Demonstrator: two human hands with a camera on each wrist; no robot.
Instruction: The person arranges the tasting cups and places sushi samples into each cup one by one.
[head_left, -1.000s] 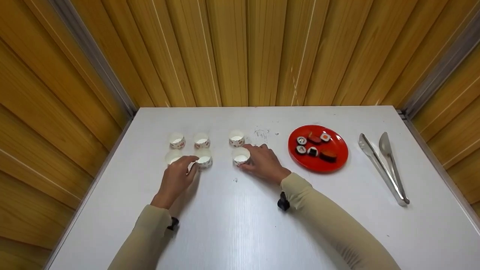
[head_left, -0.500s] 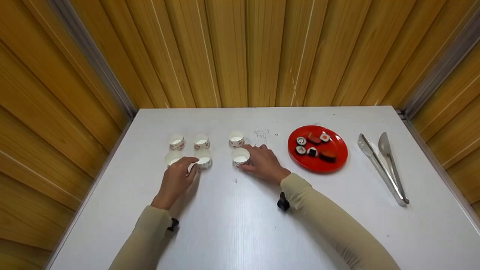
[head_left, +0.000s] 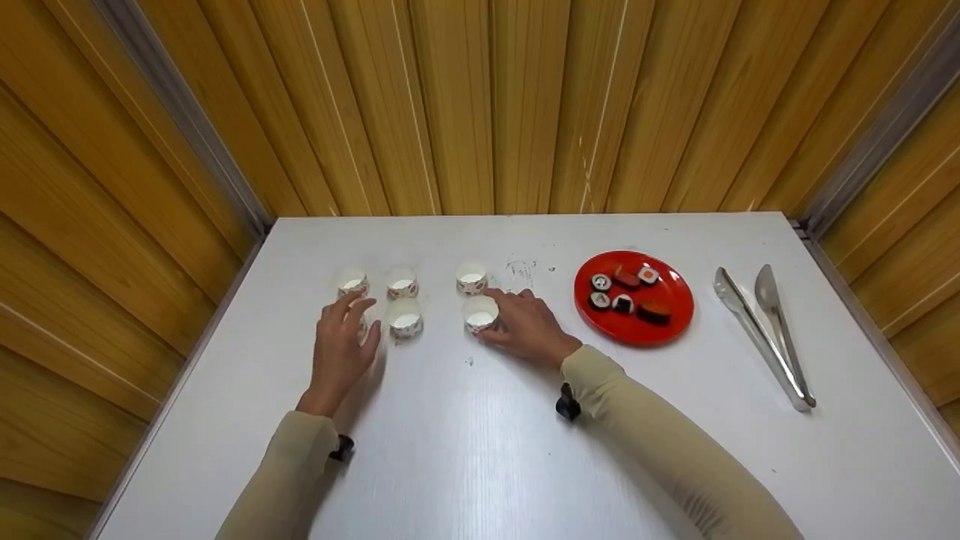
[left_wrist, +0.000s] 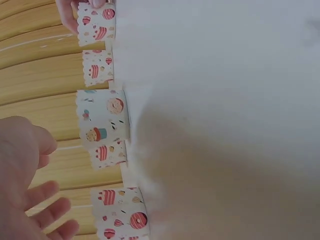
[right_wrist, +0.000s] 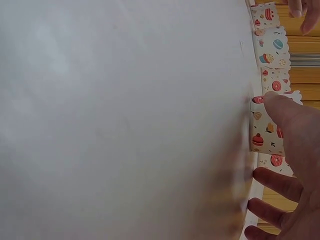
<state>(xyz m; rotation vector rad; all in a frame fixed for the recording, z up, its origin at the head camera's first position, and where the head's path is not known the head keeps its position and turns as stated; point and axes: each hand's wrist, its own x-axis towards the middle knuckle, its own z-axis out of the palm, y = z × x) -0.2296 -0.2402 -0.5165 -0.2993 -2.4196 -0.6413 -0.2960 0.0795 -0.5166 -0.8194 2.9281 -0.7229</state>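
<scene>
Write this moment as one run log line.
left hand: empty, near cups; right hand: holds front-right cup; sushi: on red plate

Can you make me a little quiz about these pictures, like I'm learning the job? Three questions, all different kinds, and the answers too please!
1. What colour is the plate?
2. True or false: the right hand is holding a patterned cup.
3. In the head view, what lies to the right of the plate? A: a spoon. B: the metal tongs. C: a row of cups.

Key: 1 red; 2 true; 3 B.
</scene>
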